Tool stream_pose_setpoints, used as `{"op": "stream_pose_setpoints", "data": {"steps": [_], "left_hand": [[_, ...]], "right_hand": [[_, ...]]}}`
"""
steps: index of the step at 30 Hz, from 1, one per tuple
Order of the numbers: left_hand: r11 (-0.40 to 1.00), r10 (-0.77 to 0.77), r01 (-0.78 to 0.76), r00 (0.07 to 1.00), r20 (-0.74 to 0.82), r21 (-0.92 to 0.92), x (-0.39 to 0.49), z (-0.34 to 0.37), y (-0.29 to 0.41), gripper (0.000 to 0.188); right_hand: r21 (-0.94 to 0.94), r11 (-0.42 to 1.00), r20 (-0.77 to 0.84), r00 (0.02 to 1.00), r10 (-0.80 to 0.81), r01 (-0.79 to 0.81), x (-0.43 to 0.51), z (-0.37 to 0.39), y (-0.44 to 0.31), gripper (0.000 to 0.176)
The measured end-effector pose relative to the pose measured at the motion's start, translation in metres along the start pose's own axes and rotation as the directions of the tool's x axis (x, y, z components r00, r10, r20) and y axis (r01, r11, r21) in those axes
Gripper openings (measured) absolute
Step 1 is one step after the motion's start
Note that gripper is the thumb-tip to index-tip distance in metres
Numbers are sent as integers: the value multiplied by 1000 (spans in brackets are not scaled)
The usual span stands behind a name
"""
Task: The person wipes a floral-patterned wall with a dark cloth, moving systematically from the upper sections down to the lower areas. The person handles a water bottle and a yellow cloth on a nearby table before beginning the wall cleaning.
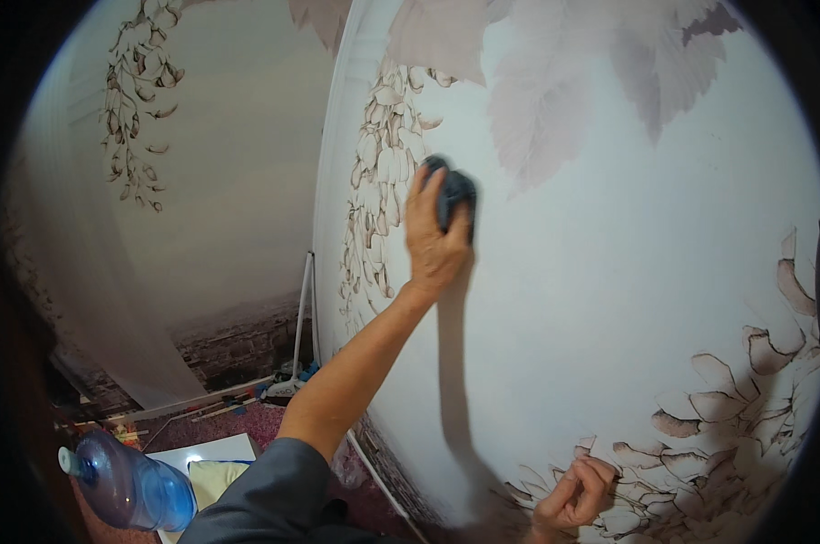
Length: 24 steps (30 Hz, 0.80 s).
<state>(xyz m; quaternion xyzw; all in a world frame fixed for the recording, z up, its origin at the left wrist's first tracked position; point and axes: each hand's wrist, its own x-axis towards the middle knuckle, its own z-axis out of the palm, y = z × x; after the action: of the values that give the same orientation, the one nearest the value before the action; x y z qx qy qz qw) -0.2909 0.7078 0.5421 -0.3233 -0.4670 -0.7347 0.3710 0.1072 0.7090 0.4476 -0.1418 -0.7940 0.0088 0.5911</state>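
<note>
My left hand (437,234) presses a dark, blurred pad or wadded cloth (459,194) against a mural-covered wall (587,272). Its fingers spread over the pad, beside a printed hanging flower cluster (383,163). The bare forearm crosses the picture from the lower left and throws a long shadow on the pale surface. Low on the same wall, my right hand (577,493) has its fingers curled, close to large printed petals (709,455). Whether anything small sits between those fingers is not clear.
An adjoining wall (240,204) carries more mural. A long-handled tool (304,313) leans in the corner. Below left are a large blue water bottle (138,486), a white box or board (209,449) with a pale yellow cloth (216,476), and scattered bits on a reddish floor (264,421).
</note>
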Motion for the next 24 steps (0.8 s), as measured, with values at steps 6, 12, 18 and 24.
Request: {"op": "stream_pose_setpoints", "data": {"steps": [6, 12, 18, 24], "left_hand": [[777, -611, 614, 789, -71, 140, -73, -57, -61, 53], [997, -68, 61, 988, 137, 53, -79, -18, 30, 62], [940, 311, -272, 930, 196, -204, -96, -16, 62, 57], [990, -142, 142, 989, 50, 3, -122, -57, -49, 69]], "right_hand": [[-93, 983, -183, 968, -172, 157, 48, 24, -24, 8], [-1, 998, -93, 993, -66, 66, 26, 66, -25, 14], [-30, 980, 37, 980, -194, 195, 10, 89, -9, 11], [-136, 941, 71, 951, -301, 308, 9, 90, 1, 10]]}}
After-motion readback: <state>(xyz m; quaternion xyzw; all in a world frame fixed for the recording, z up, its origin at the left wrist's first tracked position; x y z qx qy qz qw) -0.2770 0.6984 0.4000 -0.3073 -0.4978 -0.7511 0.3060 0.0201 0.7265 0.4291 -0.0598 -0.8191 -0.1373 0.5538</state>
